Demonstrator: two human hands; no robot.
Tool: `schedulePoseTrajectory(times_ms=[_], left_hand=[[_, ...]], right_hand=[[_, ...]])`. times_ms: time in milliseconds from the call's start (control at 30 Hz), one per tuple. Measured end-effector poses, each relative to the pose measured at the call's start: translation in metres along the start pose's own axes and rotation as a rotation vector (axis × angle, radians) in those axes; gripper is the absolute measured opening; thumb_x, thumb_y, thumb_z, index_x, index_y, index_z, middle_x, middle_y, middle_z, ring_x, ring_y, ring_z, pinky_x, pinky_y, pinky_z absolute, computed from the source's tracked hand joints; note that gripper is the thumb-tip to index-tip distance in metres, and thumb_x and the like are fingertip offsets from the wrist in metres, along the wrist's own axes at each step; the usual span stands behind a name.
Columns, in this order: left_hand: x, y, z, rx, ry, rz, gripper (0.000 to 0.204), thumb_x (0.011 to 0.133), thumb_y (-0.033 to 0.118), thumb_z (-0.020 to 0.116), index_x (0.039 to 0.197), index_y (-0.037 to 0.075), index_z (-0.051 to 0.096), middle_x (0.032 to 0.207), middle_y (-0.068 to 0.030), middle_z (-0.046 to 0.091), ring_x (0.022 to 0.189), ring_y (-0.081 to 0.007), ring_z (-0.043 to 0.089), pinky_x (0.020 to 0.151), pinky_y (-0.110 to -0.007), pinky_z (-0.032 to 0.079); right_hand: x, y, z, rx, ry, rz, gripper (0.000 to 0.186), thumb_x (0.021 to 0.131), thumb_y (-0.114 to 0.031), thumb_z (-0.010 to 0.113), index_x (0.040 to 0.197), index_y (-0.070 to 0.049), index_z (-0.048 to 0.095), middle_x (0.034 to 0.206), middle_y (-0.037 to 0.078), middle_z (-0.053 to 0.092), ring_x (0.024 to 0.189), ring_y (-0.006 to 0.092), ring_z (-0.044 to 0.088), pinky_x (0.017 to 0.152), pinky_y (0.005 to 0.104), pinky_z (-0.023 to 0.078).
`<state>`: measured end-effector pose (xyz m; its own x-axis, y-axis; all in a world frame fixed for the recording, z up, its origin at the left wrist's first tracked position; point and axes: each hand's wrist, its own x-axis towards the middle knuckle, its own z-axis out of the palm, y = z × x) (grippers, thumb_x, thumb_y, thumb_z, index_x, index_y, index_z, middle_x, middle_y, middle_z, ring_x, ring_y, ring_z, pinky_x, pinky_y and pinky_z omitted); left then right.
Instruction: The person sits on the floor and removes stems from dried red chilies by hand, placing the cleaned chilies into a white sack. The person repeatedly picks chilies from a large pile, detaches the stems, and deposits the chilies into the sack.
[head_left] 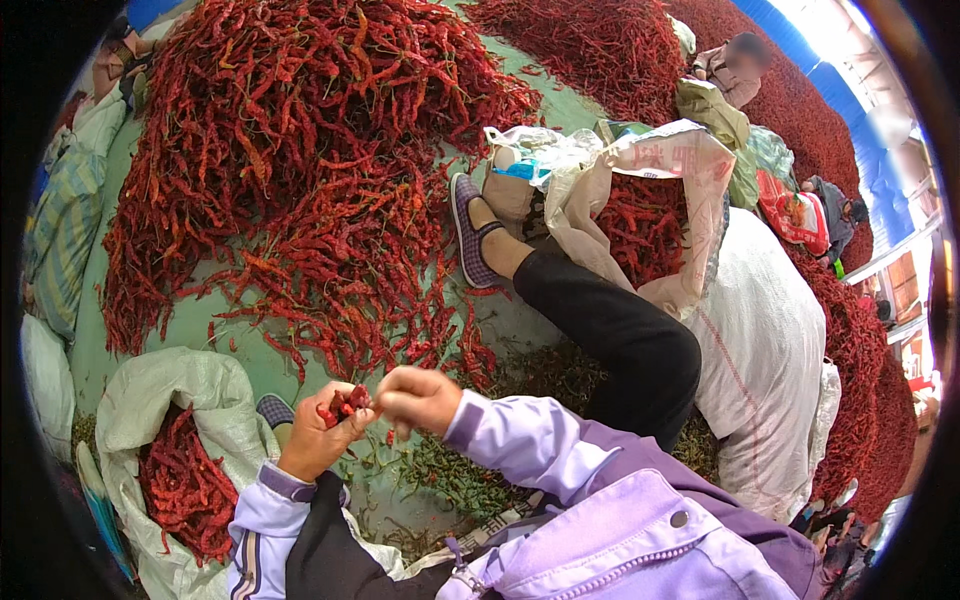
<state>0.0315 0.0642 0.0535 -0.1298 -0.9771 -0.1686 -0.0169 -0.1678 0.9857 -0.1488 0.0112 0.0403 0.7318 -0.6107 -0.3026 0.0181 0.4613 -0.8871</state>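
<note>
My left hand (pixel 318 440) is closed around a few dried red chili peppers (pixel 345 404), which stick out between thumb and fingers. Right beside them my right hand (pixel 422 398) is closed, its fingertips pinched together at the chilies. It is slightly blurred, and whatever it pinches is hidden. Below both hands lies a scatter of green chili stems (pixel 455 482). To the left stands an open white woven sack (pixel 190 372) with red chilies (pixel 187 487) inside. Ahead rises a large heap of dried red chilies (pixel 290 150), its loose edge spreading close to my hands.
Another open white sack (pixel 700 165) with chilies stands right of my outstretched leg (pixel 600 330), beside a full white sack (pixel 760 350). A plastic bag (pixel 550 150) sits near my shoe (pixel 470 230). Farther heaps (pixel 600 50) and other people (pixel 735 70) are behind. Striped sacks (pixel 65 230) line the left.
</note>
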Motion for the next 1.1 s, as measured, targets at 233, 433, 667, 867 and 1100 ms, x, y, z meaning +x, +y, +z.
schedulePoseTrajectory(times_ms=[233,433,667,867,1100], left_hand=[[-0.005,0.016,-0.018,-0.154,0.332,-0.074,0.012,0.077,0.012,0.057,0.086,0.008,0.049,0.067,-0.0004,0.052,0.05,-0.006,0.046,0.043,-0.02,0.036],[-0.022,0.0,-0.033,-0.183,0.36,-0.05,0.015,0.077,0.012,0.06,0.087,0.006,0.051,0.069,-0.0009,0.053,0.052,-0.0063,0.047,0.049,-0.019,0.038],[-0.024,-0.009,-0.035,-0.185,0.338,-0.02,0.016,0.078,0.011,0.059,0.09,0.004,0.05,0.07,0.0,0.052,0.053,-0.0055,0.047,0.05,-0.018,0.038],[-0.017,-0.008,-0.032,-0.182,0.286,-0.024,0.015,0.079,0.012,0.058,0.089,0.005,0.05,0.069,0.0023,0.05,0.053,-0.0044,0.047,0.05,-0.018,0.039],[-0.006,-0.012,-0.017,-0.043,0.089,0.066,0.024,0.079,0.016,0.06,0.096,0.003,0.05,0.076,0.0007,0.051,0.058,-0.0038,0.046,0.052,-0.019,0.04]], right_hand=[[-0.016,-0.05,-0.169,0.515,0.53,-0.35,0.013,0.082,-0.017,0.051,0.078,-0.004,0.053,0.063,0.003,0.055,0.048,0.01,0.051,0.045,0.0228,0.042],[0.009,0.044,-0.036,-0.504,0.165,-0.029,0.006,0.077,-0.011,0.056,0.078,-0.005,0.057,0.067,0.006,0.058,0.056,0.0134,0.055,0.051,0.0268,0.045],[0.053,0.107,0.007,-1.509,-0.382,0.341,0.031,0.077,-0.008,0.047,0.107,-0.011,0.049,0.111,0.014,0.041,0.097,0.0306,0.05,0.081,0.037,0.044],[0.055,0.09,-0.023,-0.87,-0.107,-0.105,0.02,0.075,-0.008,0.059,0.095,-0.011,0.054,0.084,0.007,0.054,0.07,0.0176,0.055,0.061,0.0301,0.048],[0.033,0.009,0.012,-0.431,-0.01,-0.161,0.016,0.078,-0.007,0.058,0.092,-0.001,0.052,0.07,0.002,0.056,0.047,0.0056,0.048,0.039,0.0203,0.038]])
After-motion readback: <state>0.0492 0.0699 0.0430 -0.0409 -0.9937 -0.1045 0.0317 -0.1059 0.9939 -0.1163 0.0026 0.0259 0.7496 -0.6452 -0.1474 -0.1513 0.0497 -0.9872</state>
